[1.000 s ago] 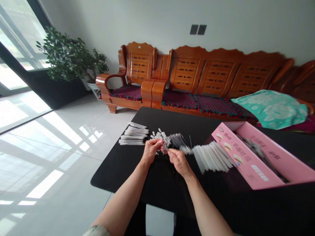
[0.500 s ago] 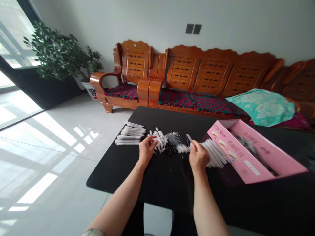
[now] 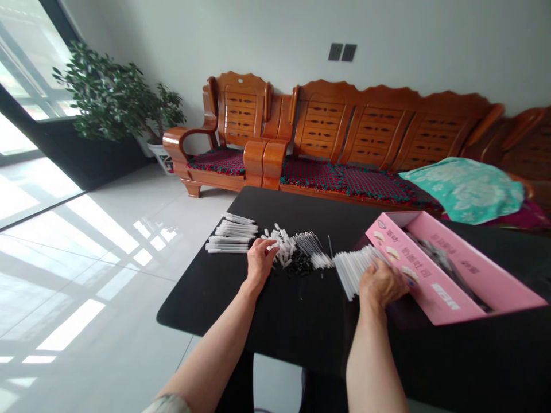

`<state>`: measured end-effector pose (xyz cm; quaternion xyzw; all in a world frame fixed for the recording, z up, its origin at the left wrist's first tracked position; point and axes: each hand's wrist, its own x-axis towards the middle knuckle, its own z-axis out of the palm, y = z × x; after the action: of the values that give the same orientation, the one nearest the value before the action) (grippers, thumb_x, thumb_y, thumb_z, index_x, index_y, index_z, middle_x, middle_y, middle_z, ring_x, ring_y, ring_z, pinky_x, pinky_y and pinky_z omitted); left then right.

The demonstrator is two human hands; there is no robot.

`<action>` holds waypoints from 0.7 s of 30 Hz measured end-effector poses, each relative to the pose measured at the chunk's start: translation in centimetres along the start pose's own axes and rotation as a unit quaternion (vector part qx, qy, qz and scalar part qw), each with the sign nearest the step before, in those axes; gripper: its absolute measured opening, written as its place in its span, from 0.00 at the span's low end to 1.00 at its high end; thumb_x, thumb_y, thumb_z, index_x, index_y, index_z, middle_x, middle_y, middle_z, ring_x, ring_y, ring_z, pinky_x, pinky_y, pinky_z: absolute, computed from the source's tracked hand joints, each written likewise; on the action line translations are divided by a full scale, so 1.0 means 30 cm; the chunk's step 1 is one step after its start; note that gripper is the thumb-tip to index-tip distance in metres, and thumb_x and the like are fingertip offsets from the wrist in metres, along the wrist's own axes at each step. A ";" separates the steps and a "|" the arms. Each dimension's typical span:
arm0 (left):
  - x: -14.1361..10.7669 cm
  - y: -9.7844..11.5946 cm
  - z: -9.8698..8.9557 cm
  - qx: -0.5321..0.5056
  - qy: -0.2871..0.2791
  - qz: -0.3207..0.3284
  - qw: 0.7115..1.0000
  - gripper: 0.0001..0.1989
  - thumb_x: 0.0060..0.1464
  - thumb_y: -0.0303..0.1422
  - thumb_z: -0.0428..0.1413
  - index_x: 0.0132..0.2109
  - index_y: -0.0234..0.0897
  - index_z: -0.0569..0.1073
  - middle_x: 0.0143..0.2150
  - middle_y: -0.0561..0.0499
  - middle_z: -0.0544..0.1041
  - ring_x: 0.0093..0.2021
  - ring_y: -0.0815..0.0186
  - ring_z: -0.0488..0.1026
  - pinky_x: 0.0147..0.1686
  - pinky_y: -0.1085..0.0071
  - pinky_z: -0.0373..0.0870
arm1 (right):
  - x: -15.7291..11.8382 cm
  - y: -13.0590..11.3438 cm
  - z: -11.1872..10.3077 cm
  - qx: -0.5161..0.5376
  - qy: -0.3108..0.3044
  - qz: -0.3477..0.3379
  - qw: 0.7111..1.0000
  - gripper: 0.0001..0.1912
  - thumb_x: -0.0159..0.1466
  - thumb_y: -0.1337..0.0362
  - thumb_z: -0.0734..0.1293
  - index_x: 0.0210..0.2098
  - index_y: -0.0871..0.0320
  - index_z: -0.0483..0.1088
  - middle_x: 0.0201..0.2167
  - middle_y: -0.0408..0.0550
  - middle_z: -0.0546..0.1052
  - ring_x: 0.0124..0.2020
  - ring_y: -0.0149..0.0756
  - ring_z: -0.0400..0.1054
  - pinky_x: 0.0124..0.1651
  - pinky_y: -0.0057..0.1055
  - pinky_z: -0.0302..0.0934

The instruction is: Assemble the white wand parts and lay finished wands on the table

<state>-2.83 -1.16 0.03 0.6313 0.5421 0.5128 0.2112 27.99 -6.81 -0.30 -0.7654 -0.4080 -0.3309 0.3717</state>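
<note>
My left hand (image 3: 259, 265) is closed in a pinch at the edge of a heap of white pen caps (image 3: 283, 244), with a white cap at its fingertips. To the right, my right hand (image 3: 379, 284) curls its fingers on the right end of a row of clear white pen barrels (image 3: 350, 267); its fingertips are partly hidden. Between the hands lie small black pen parts (image 3: 300, 265) and a fan of thin pen refills (image 3: 310, 246). One dark refill (image 3: 330, 245) lies apart. Capped white pens (image 3: 232, 235) are stacked left of my left hand.
An open pink box (image 3: 424, 281) with dark and grey contents stands on the black table (image 3: 293, 321), close beside my right hand. Beyond the table is a wooden sofa (image 3: 370, 129) with a turquoise cloth (image 3: 469, 186). A potted plant (image 3: 112, 94) stands at left.
My right hand has moved right and down, from above the refills to the right end of the barrel row. My left hand stays by the caps. The view has shifted slightly.
</note>
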 end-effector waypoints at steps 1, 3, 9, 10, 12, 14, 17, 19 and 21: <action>-0.001 0.000 0.000 0.005 0.000 -0.001 1.000 0.06 0.54 0.32 0.62 0.40 0.39 0.81 0.37 0.52 0.76 0.26 0.72 0.70 0.32 0.74 0.68 | 0.000 -0.020 -0.007 0.012 0.007 -0.004 1.000 0.10 0.56 0.66 0.64 0.32 0.59 0.78 0.24 0.53 0.72 0.32 0.46 0.65 0.36 0.40 0.52; -0.003 0.001 0.000 0.012 0.005 -0.003 1.000 0.06 0.54 0.32 0.62 0.40 0.39 0.80 0.38 0.52 0.76 0.26 0.72 0.70 0.32 0.74 0.69 | -0.010 -0.083 -0.024 0.046 0.020 -0.020 0.999 0.10 0.59 0.66 0.63 0.33 0.60 0.77 0.26 0.54 0.73 0.33 0.46 0.65 0.38 0.40 0.51; 0.014 -0.003 -0.053 0.067 0.049 -0.021 0.996 0.05 0.57 0.32 0.58 0.36 0.39 0.79 0.35 0.51 0.77 0.28 0.69 0.71 0.35 0.73 0.68 | -0.103 -0.311 -0.059 0.205 -0.047 -0.191 0.959 0.09 0.67 0.69 0.60 0.40 0.60 0.72 0.31 0.52 0.76 0.35 0.41 0.67 0.43 0.37 0.55; 0.020 -0.008 -0.077 0.087 0.064 -0.028 0.994 0.07 0.58 0.32 0.56 0.36 0.39 0.79 0.35 0.51 0.77 0.30 0.68 0.72 0.36 0.72 0.67 | -0.116 -0.326 -0.057 0.211 -0.059 -0.206 0.954 0.09 0.67 0.69 0.60 0.40 0.60 0.72 0.30 0.51 0.76 0.35 0.41 0.67 0.43 0.37 0.55; 0.029 -0.024 -0.131 0.143 0.084 -0.059 0.984 0.09 0.60 0.32 0.54 0.37 0.39 0.79 0.36 0.49 0.77 0.30 0.66 0.72 0.36 0.71 0.67 | -0.132 -0.331 -0.047 0.213 -0.068 -0.212 0.951 0.09 0.68 0.70 0.60 0.40 0.60 0.72 0.29 0.50 0.75 0.34 0.41 0.67 0.42 0.37 0.55; 0.033 -0.043 -0.183 0.206 0.079 -0.093 0.971 0.09 0.59 0.32 0.54 0.38 0.40 0.79 0.39 0.48 0.78 0.33 0.64 0.73 0.36 0.70 0.65 | -0.137 -0.316 -0.036 0.211 -0.059 -0.195 0.956 0.09 0.68 0.69 0.60 0.39 0.60 0.72 0.28 0.51 0.75 0.34 0.41 0.67 0.41 0.37 0.55; 0.027 -0.066 -0.231 0.267 0.040 -0.130 0.954 0.09 0.59 0.31 0.53 0.39 0.41 0.79 0.43 0.48 0.78 0.36 0.61 0.74 0.36 0.69 0.65 | -0.135 -0.295 -0.024 0.215 -0.050 -0.173 0.960 0.09 0.68 0.69 0.59 0.38 0.60 0.72 0.29 0.52 0.75 0.33 0.41 0.67 0.40 0.37 0.55; 0.020 -0.071 -0.241 0.286 0.016 -0.144 0.947 0.08 0.58 0.30 0.54 0.39 0.41 0.79 0.44 0.48 0.78 0.37 0.60 0.75 0.36 0.68 0.65 | -0.135 -0.293 -0.023 0.219 -0.055 -0.172 0.959 0.09 0.68 0.69 0.59 0.38 0.60 0.72 0.29 0.51 0.76 0.33 0.41 0.67 0.40 0.37 0.55; 0.013 -0.069 -0.239 0.295 -0.002 -0.151 0.944 0.08 0.57 0.31 0.56 0.41 0.41 0.79 0.44 0.48 0.78 0.39 0.60 0.75 0.37 0.68 0.65 | -0.136 -0.295 -0.023 0.220 -0.061 -0.174 0.958 0.09 0.68 0.69 0.59 0.39 0.60 0.71 0.29 0.51 0.76 0.33 0.42 0.67 0.40 0.37 0.55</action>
<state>-10.13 -2.23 1.26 0.5772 0.7575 0.2908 0.0918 18.30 -5.48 -0.61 -0.6003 -0.6194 -0.2453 0.4425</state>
